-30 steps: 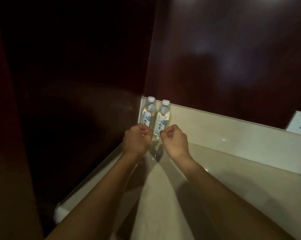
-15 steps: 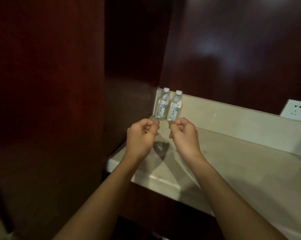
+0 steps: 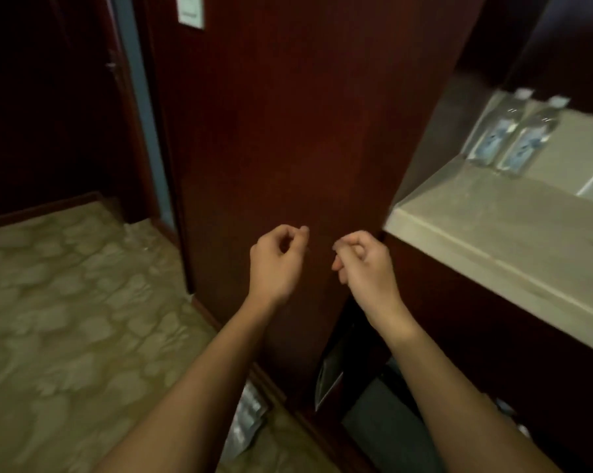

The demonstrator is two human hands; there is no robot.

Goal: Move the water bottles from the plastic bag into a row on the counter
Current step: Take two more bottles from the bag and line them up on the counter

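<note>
Two water bottles [image 3: 513, 138] upright, touching, at the counter's [image 3: 493, 230] back-left corner, starting the row; left hand [image 3: 276, 259] and right hand [image 3: 365, 264] off the counter, fingers curled, empty, probably bound for the bag.

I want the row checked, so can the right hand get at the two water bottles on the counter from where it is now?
Probably yes. The right hand holds nothing, and the counter between it and the two water bottles looks bare. It hangs off the counter's front corner beside the wooden panel, so it would need a forward stretch.
</note>
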